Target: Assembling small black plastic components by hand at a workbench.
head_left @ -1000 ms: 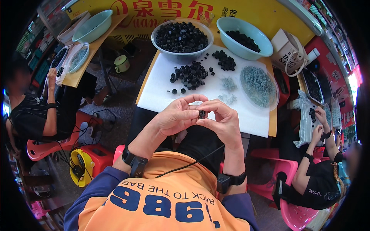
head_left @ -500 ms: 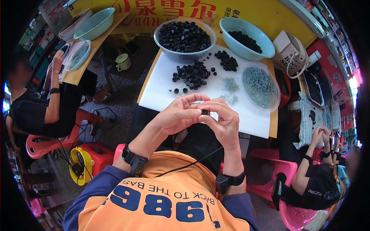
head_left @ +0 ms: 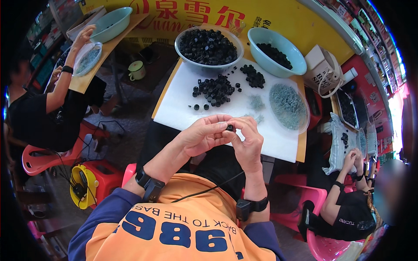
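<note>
Between the fingertips of both hands is a small black cap [head_left: 229, 128], held over the near edge of the white foam sheet [head_left: 174, 111]. My left hand [head_left: 203, 134] pinches it from the left with thumb and forefinger. From the right, my right hand [head_left: 246, 140] closes its thumb and fingers on the same piece. Beyond my hands lies a loose pile of black caps [head_left: 215, 91], with a couple of single ones nearer me. A smaller heap of black parts [head_left: 252, 76] sits to its right. Small pale clear pieces [head_left: 257, 102] lie beside a round tray of them [head_left: 287, 106].
At the far edge stand a clear bowl full of black caps [head_left: 209, 45] and a pale blue basin [head_left: 277, 52] with black parts. A cream tote bag [head_left: 323, 71] is at the far right. Co-workers sit left and right; a lidded mug [head_left: 136, 70] stands left.
My hands stay closed on the cap, with slight finger shifts. The view has shifted a little. The left co-worker's hand has risen toward the green basin.
</note>
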{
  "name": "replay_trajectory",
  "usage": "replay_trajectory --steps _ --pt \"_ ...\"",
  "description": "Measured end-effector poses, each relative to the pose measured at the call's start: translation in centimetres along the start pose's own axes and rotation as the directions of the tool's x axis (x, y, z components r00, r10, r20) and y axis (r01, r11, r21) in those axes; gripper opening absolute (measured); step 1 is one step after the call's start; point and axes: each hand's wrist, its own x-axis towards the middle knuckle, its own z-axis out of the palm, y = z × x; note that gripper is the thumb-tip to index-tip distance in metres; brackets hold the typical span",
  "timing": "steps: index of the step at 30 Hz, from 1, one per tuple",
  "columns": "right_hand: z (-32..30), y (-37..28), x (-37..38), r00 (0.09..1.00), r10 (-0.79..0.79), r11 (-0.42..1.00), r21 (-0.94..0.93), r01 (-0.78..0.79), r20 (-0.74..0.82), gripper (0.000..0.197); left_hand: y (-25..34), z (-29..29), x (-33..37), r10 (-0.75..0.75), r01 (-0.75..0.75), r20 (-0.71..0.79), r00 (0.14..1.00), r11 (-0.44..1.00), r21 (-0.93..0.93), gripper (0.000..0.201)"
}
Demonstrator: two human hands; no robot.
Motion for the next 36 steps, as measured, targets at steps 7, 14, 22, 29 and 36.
replay_trajectory --steps 7,14,22,29,36 --pt "0.9 0.6 -0.3 0.982 0.181 0.974 0.128 -0.186 0.054 0.021 0.0 -1.0 0.1 -0.039 0.035 -0.067 0.997 0.998 -0.058 0.036" --pt "0.7 1.1 -0.2 0.964 0.214 0.974 0.043 -0.223 0.16 0.023 -0.1 -2.5 0.1 -0.112 0.109 -0.042 0.993 0.992 -0.067 0.034" --pt "-3.4 4.5 8.9 0.879 0.451 0.88 0.089 -0.467 0.151 0.019 1.5 -3.2 0.3 -0.109 0.093 -0.181 0.977 0.991 -0.099 0.04" --pt "-9.4 13.7 19.4 0.895 0.425 0.902 -0.019 -0.431 -0.131 0.036 2.7 -3.7 0.7 -0.081 0.069 -0.183 0.98 0.995 -0.072 0.035" --pt "-1.7 13.0 11.5 0.871 0.413 0.827 -0.511 -0.235 0.267 0.019 3.9 -5.5 0.2 -0.014 0.003 -0.229 0.973 0.999 -0.048 0.029"
